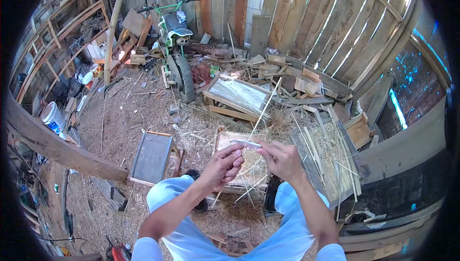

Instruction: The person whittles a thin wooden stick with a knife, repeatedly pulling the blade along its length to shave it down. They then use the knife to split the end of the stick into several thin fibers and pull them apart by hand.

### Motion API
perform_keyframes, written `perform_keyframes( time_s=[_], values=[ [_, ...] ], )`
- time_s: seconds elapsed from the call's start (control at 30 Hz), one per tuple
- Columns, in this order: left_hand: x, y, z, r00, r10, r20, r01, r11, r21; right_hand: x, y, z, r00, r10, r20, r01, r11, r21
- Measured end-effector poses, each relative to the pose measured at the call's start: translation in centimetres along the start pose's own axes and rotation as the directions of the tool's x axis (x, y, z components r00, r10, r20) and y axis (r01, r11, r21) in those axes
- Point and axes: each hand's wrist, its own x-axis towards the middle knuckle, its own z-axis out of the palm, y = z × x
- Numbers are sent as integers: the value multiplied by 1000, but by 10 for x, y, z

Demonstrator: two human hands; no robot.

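My left hand (224,169) is closed, its thumb and fingers pinching a long thin wooden strip (268,102). The strip slants from the upper right down past the hand to the lower left. My right hand (282,159) is closed on a narrow silvery knife (247,143), whose blade points left and lies across the strip close to my left fingertips. The knife's handle is mostly hidden in the fingers. Below both hands stands a low wooden bench (227,141) with thin strips and shavings over it.
On the right a board (304,141) carries many thin strips. A dark-topped stool (152,155) stands to the left, and a wood-framed table (235,93) lies ahead. A small motorbike (178,55), scrap wood (306,83) and a white bucket (52,117) are farther off.
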Motion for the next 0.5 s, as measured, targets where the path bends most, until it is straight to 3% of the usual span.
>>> perform_keyframes(
  time_s=[0.1,0.2,0.33,0.37,0.43,0.5],
  values=[
    [-1,-1,3,1000,4,-23,-4,1000,-20,2,1,-5,995,93,40,-90,994,-67],
    [2,0,-1,999,-32,23,32,999,-1,4,11,-3,996,88,-26,-87,996,29],
    [-11,-9,8,988,-155,6,154,986,66,8,70,-23,924,290,-251,-299,954,4],
    [-10,-13,5,988,-153,12,152,986,67,7,84,-27,924,287,-254,-297,955,-1],
    [-7,-18,-1,976,-199,91,196,980,41,4,98,-35,842,431,-324,-446,894,30],
    [-3,-19,0,976,-197,91,195,980,37,-1,96,-35,844,445,-300,-462,887,17]
  ],
)
